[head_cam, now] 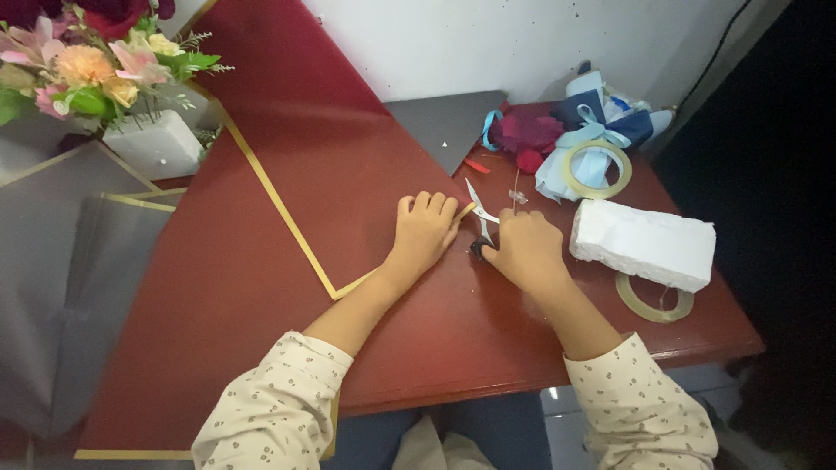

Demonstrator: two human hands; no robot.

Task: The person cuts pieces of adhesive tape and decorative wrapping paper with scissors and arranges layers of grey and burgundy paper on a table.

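- Our left hand [424,230] lies flat, fingers spread, pinning the thin, floppy red wrapping sheet [287,218] on the table [488,331].
- Our right hand [525,251] grips small scissors [481,218], blades seemingly parted at the sheet's gold edge.

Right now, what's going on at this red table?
A person is cutting wrapping paper. The left hand lies flat on a dark red sheet with a gold border, pinning its edge to the red table. The right hand holds small scissors, blades open at the gold corner of the sheet. Near the right hand lie a white foam block and two tape rolls. A flower arrangement stands at the far left, grey sheets below it.
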